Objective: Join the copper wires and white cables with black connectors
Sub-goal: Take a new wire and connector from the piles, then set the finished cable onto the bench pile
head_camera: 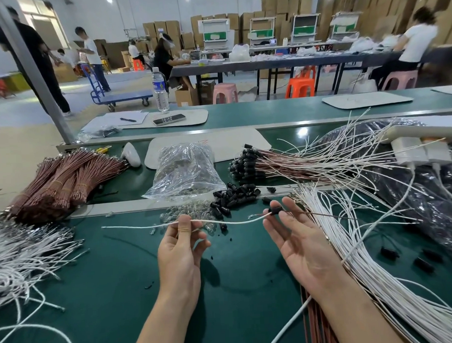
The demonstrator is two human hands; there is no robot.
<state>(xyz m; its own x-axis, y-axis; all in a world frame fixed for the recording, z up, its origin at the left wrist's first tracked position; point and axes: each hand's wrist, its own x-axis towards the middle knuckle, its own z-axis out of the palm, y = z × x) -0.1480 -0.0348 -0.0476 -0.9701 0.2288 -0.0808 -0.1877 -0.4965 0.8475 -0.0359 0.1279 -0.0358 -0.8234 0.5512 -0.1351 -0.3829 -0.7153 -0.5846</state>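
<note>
Workbench [95,280]: a green-topped surface that fills the lower view, with a metal rail across it and a second green strip behind.
Dark bag [428,214]: shiny black plastic heaped at the right end of the bench, with white wires lying across it.
Right sheaf of white cables [380,281]: a thick bunch that curves from the lower right corner up past the right wrist.
Left heap of white cables [21,253]: a loose tangle at the left edge.
Copper wires [59,181]: banded bundles fanned out at the far left, behind the white heap.
Joined set [271,164]: copper and white leads already capped with black connectors, lying right of centre behind the rail.
Clear bag [186,170]: upright at centre, filled with small clear parts.
Loose black connectors [233,197]: a small pile on the rail, just beyond both hands.
Left hand [179,251]: raised above the bench, thumb and forefinger pinching a single white cable.
Right hand [303,243]: palm up, fingers spread and nearly straight, the tips touching a connector.
Held white cable [227,222]: runs level from the left hand's pinch rightward into the connector.
Held black connector [275,210]: sits at the right fingertips, above the bench.
Single copper wire [325,214]: leads out of that connector to the right.
</note>
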